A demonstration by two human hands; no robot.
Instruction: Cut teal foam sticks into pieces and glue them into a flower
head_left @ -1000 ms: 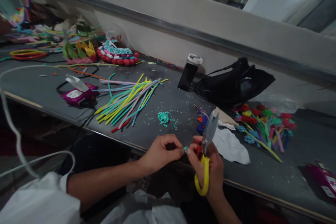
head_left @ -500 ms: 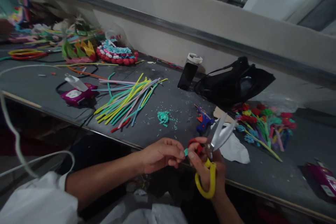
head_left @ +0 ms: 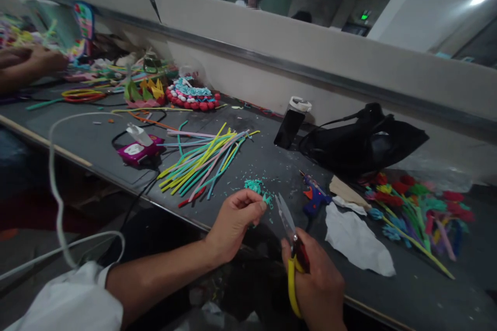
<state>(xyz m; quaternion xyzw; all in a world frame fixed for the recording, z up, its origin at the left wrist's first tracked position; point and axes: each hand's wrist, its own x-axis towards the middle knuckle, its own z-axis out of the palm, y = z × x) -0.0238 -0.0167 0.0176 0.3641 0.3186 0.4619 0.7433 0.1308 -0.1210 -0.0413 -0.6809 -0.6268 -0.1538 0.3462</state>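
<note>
Between the thumb and fingertips of my left hand (head_left: 236,222) is a small teal piece (head_left: 266,199), pinched at the table's front edge. My right hand (head_left: 316,279) is wrapped round scissors (head_left: 287,220) with yellow and red handles, their blades pointing up and away, just right of the teal piece. Beyond my left hand lies a small heap of teal clippings (head_left: 254,184), with tiny bits scattered about. A bundle of coloured pipe cleaners (head_left: 209,158), yellow, teal, pink and blue, lies to the left of the heap.
A blue glue gun (head_left: 314,194) and white cloth (head_left: 355,238) lie at right, beside fuzzy flowers (head_left: 419,201). Behind stand a bottle (head_left: 291,121) and black bag (head_left: 365,139). A purple power block (head_left: 140,150) with a white cable sits left. Another person's hands (head_left: 34,62) show far left.
My hands have moved apart. The scissors have swung upright beside the teal piece, their blades closer together. My left hand has lifted slightly towards the clippings. The view has shifted, showing another person's hands.
</note>
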